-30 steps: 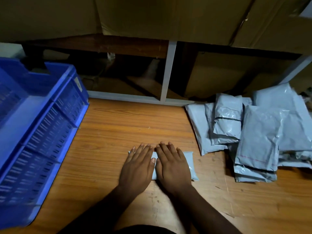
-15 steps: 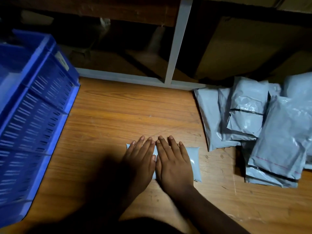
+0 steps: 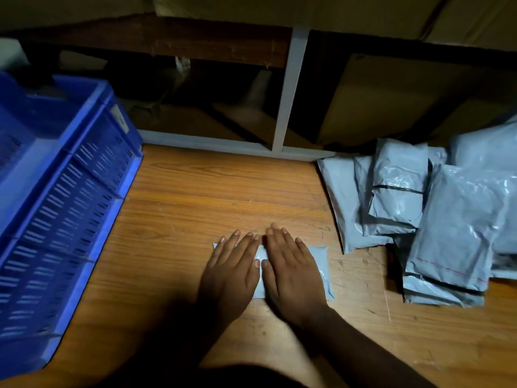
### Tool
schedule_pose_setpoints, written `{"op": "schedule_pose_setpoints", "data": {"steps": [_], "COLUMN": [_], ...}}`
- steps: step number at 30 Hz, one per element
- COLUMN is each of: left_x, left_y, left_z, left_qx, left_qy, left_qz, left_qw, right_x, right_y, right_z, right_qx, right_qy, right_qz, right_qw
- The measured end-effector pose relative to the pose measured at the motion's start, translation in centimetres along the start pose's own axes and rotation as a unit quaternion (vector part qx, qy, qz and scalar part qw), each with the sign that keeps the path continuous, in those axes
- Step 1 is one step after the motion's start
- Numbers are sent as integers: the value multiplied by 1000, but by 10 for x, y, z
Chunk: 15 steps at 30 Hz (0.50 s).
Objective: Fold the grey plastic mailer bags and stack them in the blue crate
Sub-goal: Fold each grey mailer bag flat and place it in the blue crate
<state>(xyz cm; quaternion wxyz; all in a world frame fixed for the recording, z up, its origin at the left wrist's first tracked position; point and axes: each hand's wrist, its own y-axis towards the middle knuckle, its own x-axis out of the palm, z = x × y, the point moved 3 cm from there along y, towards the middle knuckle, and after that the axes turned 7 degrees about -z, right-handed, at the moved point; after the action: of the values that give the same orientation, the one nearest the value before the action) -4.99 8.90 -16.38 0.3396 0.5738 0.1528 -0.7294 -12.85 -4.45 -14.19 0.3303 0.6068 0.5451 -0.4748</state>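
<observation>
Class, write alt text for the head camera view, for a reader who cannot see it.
Two hands, left hand and right hand, press flat, side by side, on a small folded grey mailer bag lying on a wooden table. A blue crate stands at the left; a loose pile of grey mailer bags lies at the right.

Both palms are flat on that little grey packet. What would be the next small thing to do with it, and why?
Probably lift the folded mailer bag and carry it left into the blue crate. It already looks compact and flattened under the left hand and right hand, both pressing it onto the wooden table, while the pile of mailer bags waits on the right.
</observation>
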Motion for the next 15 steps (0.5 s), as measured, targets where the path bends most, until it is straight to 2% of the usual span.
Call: {"op": "schedule_pose_setpoints", "data": {"steps": [2,5,8,10,15], "left_x": [-9,-21,-15,-8,-8], "left_y": [2,15,26,25,20], "left_z": [0,1,13,19,14], "left_qx": [-3,-2,61,113,125], "left_qy": [-5,20,10,49,35], "left_qz": [-17,-56,-95,-119,-111], "left_qw": [1000,998,994,985,985], "right_x": [-14,-21,-13,-8,-4], "right_y": [-3,-1,1,-1,-5], "right_z": [10,28,35,33,25], "right_qx": [10,7,25,32,61], "right_qy": [36,-34,-40,-46,-55], "right_qz": [3,14,4,5,22], "right_qw": [999,999,999,998,996]}}
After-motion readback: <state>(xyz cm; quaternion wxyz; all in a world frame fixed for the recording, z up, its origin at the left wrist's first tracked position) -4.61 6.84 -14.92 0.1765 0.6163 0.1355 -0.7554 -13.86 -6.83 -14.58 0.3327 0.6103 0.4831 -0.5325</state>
